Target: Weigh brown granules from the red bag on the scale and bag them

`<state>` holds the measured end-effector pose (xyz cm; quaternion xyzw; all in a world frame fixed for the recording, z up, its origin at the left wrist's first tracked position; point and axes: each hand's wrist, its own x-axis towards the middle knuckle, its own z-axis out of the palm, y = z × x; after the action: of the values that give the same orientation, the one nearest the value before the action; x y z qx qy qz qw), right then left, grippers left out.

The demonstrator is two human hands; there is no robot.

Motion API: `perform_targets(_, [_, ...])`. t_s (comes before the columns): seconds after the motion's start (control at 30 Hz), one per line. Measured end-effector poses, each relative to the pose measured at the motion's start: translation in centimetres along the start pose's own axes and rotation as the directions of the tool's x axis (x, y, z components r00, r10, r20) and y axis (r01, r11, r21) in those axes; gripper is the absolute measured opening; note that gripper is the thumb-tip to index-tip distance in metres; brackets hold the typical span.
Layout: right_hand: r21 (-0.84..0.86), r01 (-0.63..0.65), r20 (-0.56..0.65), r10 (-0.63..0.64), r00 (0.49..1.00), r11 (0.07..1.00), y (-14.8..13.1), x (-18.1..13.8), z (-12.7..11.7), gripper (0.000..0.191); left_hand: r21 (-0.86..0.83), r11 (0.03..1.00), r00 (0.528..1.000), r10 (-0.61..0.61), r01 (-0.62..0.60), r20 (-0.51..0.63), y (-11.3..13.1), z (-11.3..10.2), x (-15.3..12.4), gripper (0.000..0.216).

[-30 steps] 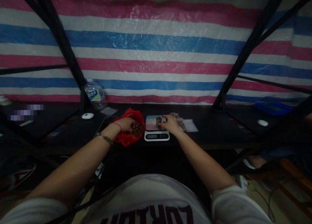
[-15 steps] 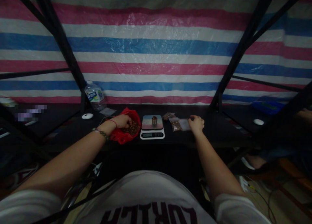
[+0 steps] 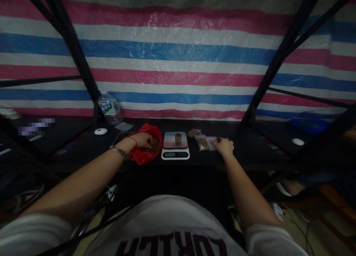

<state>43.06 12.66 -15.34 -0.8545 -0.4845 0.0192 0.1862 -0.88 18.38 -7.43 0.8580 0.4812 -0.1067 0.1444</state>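
Note:
My left hand (image 3: 144, 141) is inside an opened red plastic bag (image 3: 143, 158), fingers drawn together among loose brown granules (image 3: 155, 147). To the right of that bag stands a white kitchen scale (image 3: 175, 154) with a lit display. On its plate is a small metal cup (image 3: 178, 138) heaped with brown material. My right hand (image 3: 226, 146) has curled fingers at the right edge of a flat clear zip bag (image 3: 211, 142) and seems to pinch it. Beside this lie a filled zip bag (image 3: 201, 143) and another small filled bag (image 3: 194, 133).
A clear plastic bottle (image 3: 110, 109) stands at the back left by the black frame. Near it are a white oval object (image 3: 100, 131) and a clear flat packet (image 3: 124, 127). Another white oval object (image 3: 297, 141) and a blue tray (image 3: 308, 125) are at right.
My right hand's fingers have shifted left onto the flat clear bag. The left hand stays in the red bag, its fingers slightly moved. The whole view has shifted a little.

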Motion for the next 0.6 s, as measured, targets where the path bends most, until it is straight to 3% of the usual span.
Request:
perform_targets(0.33, [0.218,0.026,-0.097,-0.004,0.995,0.976,1.7,1.3,1.0,0.030,0.114,0.993,0.997,-0.008,0.016,-0.071,-0.3,-0.6,-0.2,0.028])
perform_targets(0.6, [0.292,-0.023,-0.138,0.066,0.988,0.956,1.6,1.3,0.5,0.029,0.136,0.991,0.993,0.036,-0.021,-0.116,-1.1,-1.3,-0.6,0.026])
